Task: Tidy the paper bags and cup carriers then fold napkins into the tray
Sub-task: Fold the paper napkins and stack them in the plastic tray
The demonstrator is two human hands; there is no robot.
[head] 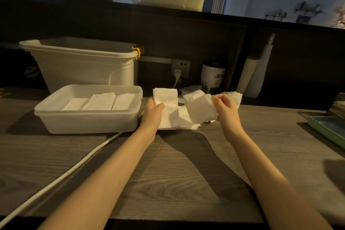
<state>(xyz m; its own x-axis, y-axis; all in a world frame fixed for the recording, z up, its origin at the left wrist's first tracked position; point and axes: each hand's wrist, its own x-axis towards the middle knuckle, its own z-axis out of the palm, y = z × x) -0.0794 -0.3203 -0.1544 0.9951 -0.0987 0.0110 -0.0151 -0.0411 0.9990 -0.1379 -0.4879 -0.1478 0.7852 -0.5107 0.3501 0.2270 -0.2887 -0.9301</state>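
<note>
A white plastic tray (87,119) sits on the wooden counter at left, with three folded napkins (100,101) lying side by side inside. Just right of it, my left hand (153,112) holds a folded white napkin (167,102) upright, thumb across its front. My right hand (225,110) pinches another white napkin (200,110) lifted above a loose pile of napkins (188,123) on the counter. More napkins (233,96) lie behind my right hand.
A large cream bin (84,65) with a yellow clip stands behind the tray. A white cable (61,179) runs from the wall socket (180,68) across the counter. A printed canister (212,76), paper rolls (257,74) and a green tray (330,129) are to the right.
</note>
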